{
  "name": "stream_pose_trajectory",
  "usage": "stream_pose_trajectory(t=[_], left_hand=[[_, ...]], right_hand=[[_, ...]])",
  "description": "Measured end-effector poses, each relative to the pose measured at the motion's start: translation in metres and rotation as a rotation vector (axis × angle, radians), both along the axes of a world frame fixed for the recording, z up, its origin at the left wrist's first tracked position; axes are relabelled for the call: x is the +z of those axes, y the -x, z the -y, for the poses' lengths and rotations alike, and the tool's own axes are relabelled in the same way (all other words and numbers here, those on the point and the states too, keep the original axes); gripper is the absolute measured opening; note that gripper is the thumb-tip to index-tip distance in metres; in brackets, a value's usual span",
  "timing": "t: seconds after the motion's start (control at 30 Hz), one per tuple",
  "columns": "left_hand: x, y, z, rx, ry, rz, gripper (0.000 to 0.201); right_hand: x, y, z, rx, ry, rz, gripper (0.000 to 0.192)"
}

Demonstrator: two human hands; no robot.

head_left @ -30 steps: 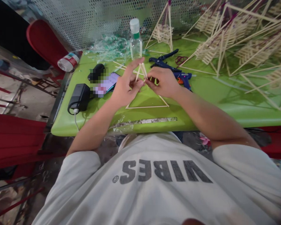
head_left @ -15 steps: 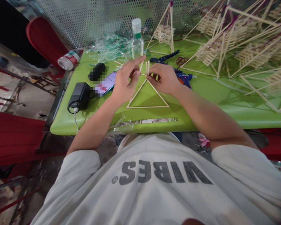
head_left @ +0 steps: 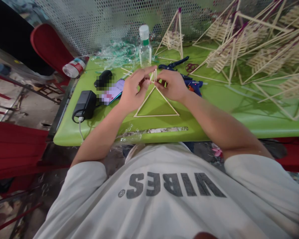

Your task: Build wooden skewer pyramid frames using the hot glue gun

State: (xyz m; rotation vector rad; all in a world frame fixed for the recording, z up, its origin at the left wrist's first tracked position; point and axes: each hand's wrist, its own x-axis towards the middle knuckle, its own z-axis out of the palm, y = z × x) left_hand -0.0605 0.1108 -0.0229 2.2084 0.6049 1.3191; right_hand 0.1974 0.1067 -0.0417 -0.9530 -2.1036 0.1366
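Head view: both hands (head_left: 153,86) pinch short sticks (head_left: 154,75) above a green table (head_left: 214,99) by mesh wall (head_left: 102,23).

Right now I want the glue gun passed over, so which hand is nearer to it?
Right. The right hand lies just in front of the glue gun, almost against it. The left hand is farther off, on the other side of the stick triangle's tip.
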Motion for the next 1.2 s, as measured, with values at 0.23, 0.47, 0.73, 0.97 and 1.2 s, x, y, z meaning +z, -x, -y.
stream_pose_trajectory(t=[0.23, 0.47, 0.73, 0.97, 1.2], left_hand=[[0.007, 0.005, 0.013, 0.07, -0.099, -0.051, 0.068], [0.013, 0.01, 0.022, 0.171, -0.196, -0.194, 0.063], [0.021, 0.01, 0.031, 0.222, -0.231, -0.256, 0.061], [0.023, 0.012, 0.036, 0.254, -0.244, -0.313, 0.056], [0.021, 0.013, 0.033, 0.246, -0.276, -0.338, 0.055]], right_hand=[[0.004, 0.004, 0.003, -0.061, 0.036, 0.01, 0.031], [0.009, 0.007, 0.008, -0.117, 0.109, 0.052, 0.018], [0.017, 0.01, 0.013, -0.143, 0.139, 0.067, 0.014], [0.019, 0.01, 0.014, -0.161, 0.16, 0.066, 0.015], [0.013, 0.005, 0.008, -0.146, 0.121, -0.01, 0.017]])
